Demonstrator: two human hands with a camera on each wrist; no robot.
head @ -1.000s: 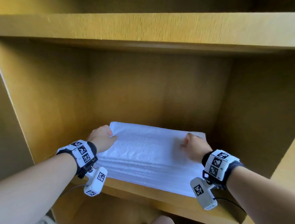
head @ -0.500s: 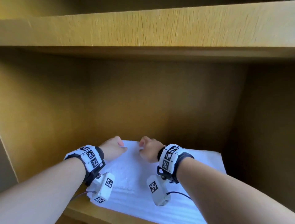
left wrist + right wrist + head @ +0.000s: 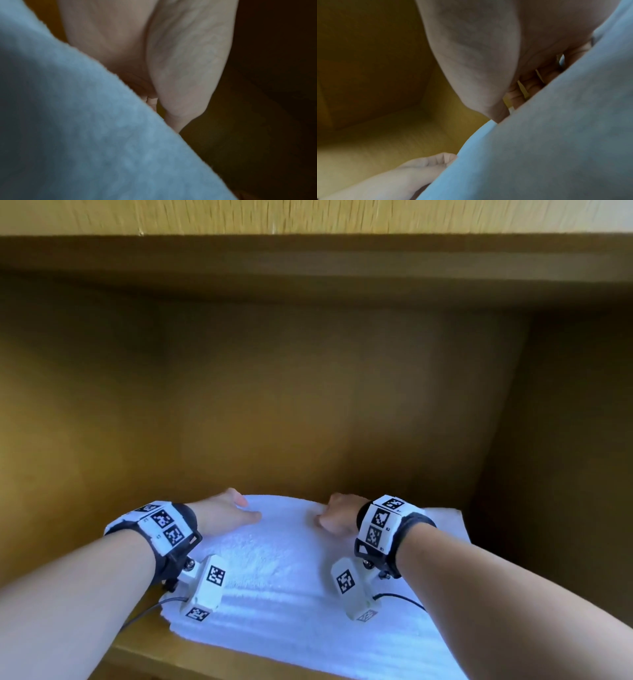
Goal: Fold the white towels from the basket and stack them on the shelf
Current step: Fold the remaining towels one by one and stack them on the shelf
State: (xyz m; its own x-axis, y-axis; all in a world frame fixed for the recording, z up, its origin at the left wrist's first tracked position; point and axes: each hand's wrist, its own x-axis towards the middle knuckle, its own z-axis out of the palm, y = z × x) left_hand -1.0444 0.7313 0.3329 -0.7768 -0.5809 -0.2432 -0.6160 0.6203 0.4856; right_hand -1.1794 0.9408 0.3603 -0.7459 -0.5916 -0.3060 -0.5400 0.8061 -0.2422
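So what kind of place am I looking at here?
Probably the inside of a wooden cupboard or linen closet: a shelf board with closed wooden walls, another shelf above, and a stack of folded white towels on it.

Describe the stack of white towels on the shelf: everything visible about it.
The stack of folded white towels lies flat on the wooden shelf, inside a wooden compartment. The cloth looks like soft terry; layered folded edges show along its front side. Its front reaches near the shelf's front edge, with bare wood showing to its left. The left hand and the right hand both rest on its top near the back edge; how the fingers lie is unclear.
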